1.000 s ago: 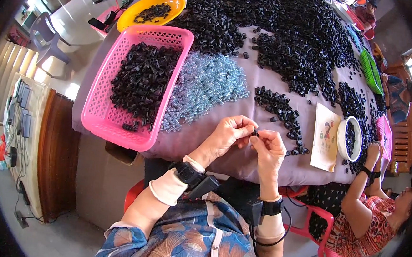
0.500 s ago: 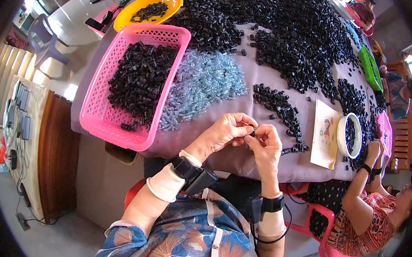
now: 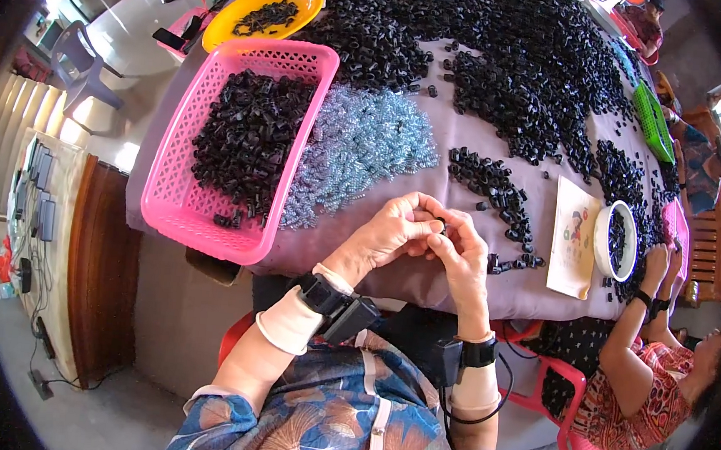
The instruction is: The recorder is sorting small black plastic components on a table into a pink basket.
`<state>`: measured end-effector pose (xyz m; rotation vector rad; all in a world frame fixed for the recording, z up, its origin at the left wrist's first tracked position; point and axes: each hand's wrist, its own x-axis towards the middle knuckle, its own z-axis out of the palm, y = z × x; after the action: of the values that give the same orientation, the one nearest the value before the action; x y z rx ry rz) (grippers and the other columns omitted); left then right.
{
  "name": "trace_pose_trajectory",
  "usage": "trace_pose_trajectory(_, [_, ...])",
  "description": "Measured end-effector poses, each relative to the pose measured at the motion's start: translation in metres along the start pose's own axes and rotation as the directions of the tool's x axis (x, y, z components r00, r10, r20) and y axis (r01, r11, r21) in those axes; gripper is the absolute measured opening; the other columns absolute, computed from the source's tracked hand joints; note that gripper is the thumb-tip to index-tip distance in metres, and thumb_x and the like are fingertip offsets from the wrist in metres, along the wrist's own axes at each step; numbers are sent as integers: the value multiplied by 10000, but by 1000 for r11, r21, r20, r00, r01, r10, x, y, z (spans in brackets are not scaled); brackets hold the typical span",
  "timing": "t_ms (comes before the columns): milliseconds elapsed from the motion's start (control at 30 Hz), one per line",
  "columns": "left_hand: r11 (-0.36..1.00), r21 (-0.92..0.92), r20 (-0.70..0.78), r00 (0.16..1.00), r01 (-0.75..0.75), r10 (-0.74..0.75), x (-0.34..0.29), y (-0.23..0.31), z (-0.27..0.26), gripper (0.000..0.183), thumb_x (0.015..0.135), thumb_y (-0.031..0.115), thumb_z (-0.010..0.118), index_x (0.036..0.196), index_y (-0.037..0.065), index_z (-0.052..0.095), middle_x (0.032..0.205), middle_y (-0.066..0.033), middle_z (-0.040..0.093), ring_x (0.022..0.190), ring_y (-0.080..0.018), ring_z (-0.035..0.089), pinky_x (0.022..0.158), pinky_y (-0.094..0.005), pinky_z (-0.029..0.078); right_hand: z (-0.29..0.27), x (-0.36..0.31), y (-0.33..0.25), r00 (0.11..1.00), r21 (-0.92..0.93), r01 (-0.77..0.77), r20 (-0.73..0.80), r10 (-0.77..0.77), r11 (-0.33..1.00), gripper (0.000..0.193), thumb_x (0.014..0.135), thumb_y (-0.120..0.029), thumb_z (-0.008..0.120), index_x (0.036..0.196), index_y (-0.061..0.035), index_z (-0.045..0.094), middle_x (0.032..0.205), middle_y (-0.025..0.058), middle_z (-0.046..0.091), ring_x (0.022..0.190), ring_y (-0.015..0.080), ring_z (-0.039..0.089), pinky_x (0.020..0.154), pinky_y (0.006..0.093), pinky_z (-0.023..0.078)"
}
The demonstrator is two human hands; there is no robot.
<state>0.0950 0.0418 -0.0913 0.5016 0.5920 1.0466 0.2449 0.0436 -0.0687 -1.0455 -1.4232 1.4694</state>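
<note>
My left hand (image 3: 399, 232) and my right hand (image 3: 464, 253) meet just above the near edge of the cloth-covered table. Between their fingertips is a small black plastic part (image 3: 441, 225), mostly covered by the fingers; both hands are closed on it. To the left of my hands lies a heap of small clear bluish springs (image 3: 366, 146). A scattered group of black plastic parts (image 3: 497, 188) trails down to the right. A pink perforated basket (image 3: 172, 174) on the left holds a pile of similar black parts.
A yellow plate (image 3: 224, 25) with small dark pieces stands behind the basket. Large black heaps (image 3: 506, 60) cover the far table. Toward the right are a printed booklet (image 3: 571, 240), a white bowl (image 3: 600, 242) and a green basket (image 3: 652, 120). A co-worker (image 3: 648, 354) sits there.
My right fingers have closed in toward the left ones around the small black part. The table scene has shifted very slightly in the picture.
</note>
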Motion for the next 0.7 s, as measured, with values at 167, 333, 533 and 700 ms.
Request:
trace_pose_trajectory(167, [1000,-7,-25,999,20,-20,-1,-3,2,223,869,89,589,1059,94,472,769,-15,570,592,-81,516,469,-182,368,0,-3,7,999,78,-35,-8,36,996,286,797,-2,625,1078,20,573,991,0,511,677,25,433,614,171,433])
trace_pose_trajectory(333, [1000,-21,12,1000,2,-2,0,-3,2,240,875,104,587,1078,90,459,755,-7,561,595,-85,517,485,-190,379,4,-6,8,998,37,-3,-69,5,999,274,803,-3,615,1074,15,581,1005,-3,513,669,35,419,630,175,425])
trace_pose_trajectory(533, [999,7,-1,999,53,-53,0,-1,1,257,865,84,590,1078,83,446,762,-14,573,605,-89,532,498,-193,399,4,-7,7,998,10,23,-66,-23,1000,262,824,-18,584,1084,14,571,1024,14,511,705,49,471,632,191,434])
trace_pose_trajectory(700, [996,29,9,996,86,-86,3,0,1,296,845,64,599,1089,81,430,776,-24,587,616,-96,546,512,-198,413,3,-6,8,996,5,78,-50,-77,997,171,843,-29,568,1008,15,574,1032,27,491,713,53,507,620,190,440])
